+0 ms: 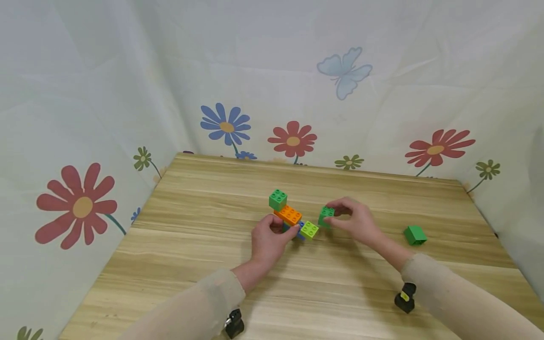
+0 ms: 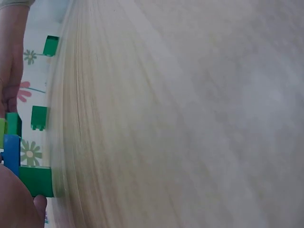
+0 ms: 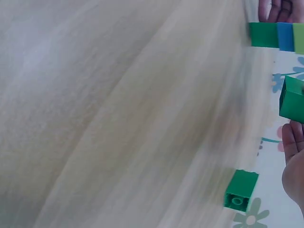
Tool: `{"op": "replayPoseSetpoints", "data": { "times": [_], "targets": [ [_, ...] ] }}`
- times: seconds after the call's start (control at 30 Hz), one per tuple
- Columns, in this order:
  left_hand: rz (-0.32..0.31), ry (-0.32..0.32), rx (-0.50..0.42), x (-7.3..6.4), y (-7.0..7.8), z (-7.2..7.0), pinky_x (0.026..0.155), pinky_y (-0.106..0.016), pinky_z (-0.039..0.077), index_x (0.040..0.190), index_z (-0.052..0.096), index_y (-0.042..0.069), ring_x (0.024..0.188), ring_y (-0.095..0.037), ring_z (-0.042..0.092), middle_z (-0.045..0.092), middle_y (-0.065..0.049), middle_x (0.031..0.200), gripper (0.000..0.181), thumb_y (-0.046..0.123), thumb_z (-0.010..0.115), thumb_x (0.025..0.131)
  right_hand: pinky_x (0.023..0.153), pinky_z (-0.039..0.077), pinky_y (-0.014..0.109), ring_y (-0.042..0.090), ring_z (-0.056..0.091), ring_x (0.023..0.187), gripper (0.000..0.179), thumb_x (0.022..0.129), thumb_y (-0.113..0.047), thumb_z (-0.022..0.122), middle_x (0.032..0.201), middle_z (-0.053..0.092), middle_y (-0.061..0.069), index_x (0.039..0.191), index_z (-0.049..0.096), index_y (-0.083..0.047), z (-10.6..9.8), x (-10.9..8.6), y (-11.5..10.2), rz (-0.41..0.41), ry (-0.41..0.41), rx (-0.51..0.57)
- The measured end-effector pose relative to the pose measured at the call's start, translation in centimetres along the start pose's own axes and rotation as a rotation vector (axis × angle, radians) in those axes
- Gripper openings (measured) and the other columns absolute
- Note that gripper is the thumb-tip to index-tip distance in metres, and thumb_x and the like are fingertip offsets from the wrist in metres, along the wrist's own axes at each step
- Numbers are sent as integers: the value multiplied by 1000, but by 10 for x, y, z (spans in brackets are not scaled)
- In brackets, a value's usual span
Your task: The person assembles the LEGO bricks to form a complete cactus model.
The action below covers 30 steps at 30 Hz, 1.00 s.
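Note:
My left hand (image 1: 267,241) grips a joined build of toy building bricks. An orange brick (image 1: 290,215) tops part of it, with a green brick (image 1: 278,200) on its far end. A blue brick (image 2: 12,154) and a lime-green brick (image 1: 310,230) sit at the end towards my right hand, and a green brick (image 2: 37,180) forms the bottom, close over the table. My right hand (image 1: 354,222) pinches a separate green brick (image 1: 326,216) between thumb and fingers, just right of the lime-green one with a small gap.
A loose green brick (image 1: 415,235) lies on the wooden table (image 1: 191,212) to the right of my right hand, its hollow underside partly showing in the right wrist view. Behind the table hangs a white cloth (image 1: 263,71) printed with flowers and a butterfly.

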<state>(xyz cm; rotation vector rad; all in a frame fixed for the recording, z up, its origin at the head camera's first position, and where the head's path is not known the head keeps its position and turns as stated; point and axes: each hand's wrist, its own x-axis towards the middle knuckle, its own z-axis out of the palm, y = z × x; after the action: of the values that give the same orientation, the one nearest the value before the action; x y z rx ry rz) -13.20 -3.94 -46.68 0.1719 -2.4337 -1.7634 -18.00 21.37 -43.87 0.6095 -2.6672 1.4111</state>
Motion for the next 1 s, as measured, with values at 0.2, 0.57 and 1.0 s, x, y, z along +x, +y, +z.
{"op": "replayPoseSetpoints", "data": {
  "times": [0.2,0.57,1.0],
  "targets": [
    [2,6,0,0,-1,0,87,-37,63,97,65,6,94,-20,67,71,-5,101,38,29,93,86,96,61,48,21,67,97,32,91,-10,87,111,70,8,121,77,-5,-3,-1,-15,-13,9,18],
    [-16,9,5,-1,1,1,87,-35,63,95,65,10,93,-18,67,71,-1,100,36,30,94,85,89,62,27,22,69,93,31,89,-14,90,105,70,5,117,79,-8,3,-5,-38,-65,49,11],
    [7,14,-12,0,-1,1,86,-36,64,96,66,7,93,-20,69,72,-4,100,37,28,94,85,84,63,36,18,68,90,30,84,-13,93,99,71,-2,111,80,-10,14,-11,-45,-137,69,-30]
  ]
}}
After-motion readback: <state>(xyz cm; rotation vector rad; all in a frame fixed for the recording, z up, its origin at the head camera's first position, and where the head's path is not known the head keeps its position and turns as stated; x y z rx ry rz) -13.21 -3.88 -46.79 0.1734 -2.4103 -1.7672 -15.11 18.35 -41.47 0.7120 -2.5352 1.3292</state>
